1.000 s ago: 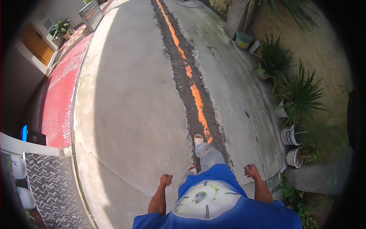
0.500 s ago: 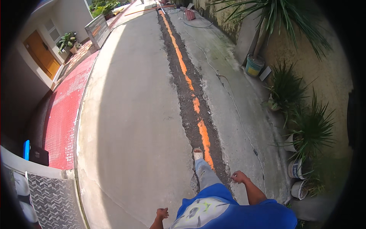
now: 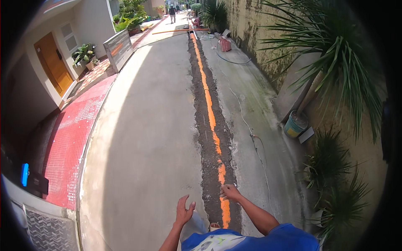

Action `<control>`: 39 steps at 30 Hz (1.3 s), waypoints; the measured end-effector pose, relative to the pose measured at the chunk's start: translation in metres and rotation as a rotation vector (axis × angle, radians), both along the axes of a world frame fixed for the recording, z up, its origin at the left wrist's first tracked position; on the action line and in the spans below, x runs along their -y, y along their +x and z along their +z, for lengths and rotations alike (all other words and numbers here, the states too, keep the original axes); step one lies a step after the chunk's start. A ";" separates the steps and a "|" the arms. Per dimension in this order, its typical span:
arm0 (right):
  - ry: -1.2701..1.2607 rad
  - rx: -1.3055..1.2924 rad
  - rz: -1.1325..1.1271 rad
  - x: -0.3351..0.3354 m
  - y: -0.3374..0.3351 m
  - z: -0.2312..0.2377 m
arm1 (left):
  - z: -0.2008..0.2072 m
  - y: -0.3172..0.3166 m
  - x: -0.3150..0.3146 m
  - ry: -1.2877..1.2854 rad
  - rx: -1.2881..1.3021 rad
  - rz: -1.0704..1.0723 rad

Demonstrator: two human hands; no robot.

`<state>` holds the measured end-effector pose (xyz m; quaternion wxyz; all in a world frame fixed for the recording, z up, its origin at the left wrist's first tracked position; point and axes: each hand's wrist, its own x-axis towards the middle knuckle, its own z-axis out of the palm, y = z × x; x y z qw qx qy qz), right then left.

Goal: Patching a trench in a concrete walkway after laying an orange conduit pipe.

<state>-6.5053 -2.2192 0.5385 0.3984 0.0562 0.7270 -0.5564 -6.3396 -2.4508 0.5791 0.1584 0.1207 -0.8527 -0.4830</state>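
My left hand [image 3: 184, 211] is held out over the concrete with its thumb and fingers apart and nothing in it. My right hand [image 3: 230, 192] is closed, fingers curled, above the narrow dirt trench [image 3: 209, 167]; a small pale bit shows at it, too small to name. Along the trench runs an orange pipe [image 3: 208, 100], partly covered by dark soil. My sandalled foot [image 3: 215, 226] stands at the trench's near end, beside the orange strip. Neither hand touches the pipe.
Right of the trench, a thin cable [image 3: 243, 113] snakes along the concrete. Potted spiky plants and a bucket planter [image 3: 295, 124] line the right wall. An orange pipe [image 3: 176, 31] lies across the far path near a red sack [image 3: 225, 44]. A person [image 3: 172, 14] stands far ahead.
The view has tilted up, showing more of the far path and a person. Both hands have risen; the left has opened, and the right has moved in over the trench.
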 end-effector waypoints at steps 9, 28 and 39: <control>-0.763 0.268 0.353 0.266 -0.157 0.019 | 0.020 -0.250 0.104 -0.269 -0.526 -0.099; -0.105 -0.364 0.649 0.437 -0.680 -0.125 | 0.174 -0.769 0.442 1.402 -0.088 -0.107; -0.548 0.070 0.442 0.776 -0.890 0.109 | 0.007 -0.995 0.645 0.022 -0.048 0.066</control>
